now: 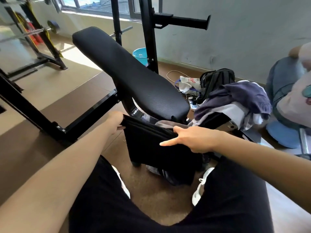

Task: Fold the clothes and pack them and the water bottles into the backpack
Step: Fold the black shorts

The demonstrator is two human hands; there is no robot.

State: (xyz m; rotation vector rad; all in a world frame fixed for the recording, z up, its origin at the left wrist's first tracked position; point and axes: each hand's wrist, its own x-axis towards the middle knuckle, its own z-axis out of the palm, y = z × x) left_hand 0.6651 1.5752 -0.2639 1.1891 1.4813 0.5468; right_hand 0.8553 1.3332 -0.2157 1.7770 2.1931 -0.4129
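Note:
A black garment (156, 148) hangs in front of me, stretched between both hands at its top edge. My left hand (116, 122) pinches its left corner. My right hand (190, 140) grips the right part of that edge, with the index finger pointing left. A heap of navy and pale lilac clothes (239, 101) lies on the low end of the bench. A black backpack (217, 81) stands on the floor behind that heap. A grey cloth (166, 124) shows just behind the black garment. No water bottle is visible.
A black padded weight bench (127, 71) slopes up to the left, with black rack posts (149, 39) behind it. A blue bucket (140, 55), a plastic bag (189, 83) and cables lie by the wall. Another person (292, 91) crouches at the right. My legs and white shoes fill the foreground.

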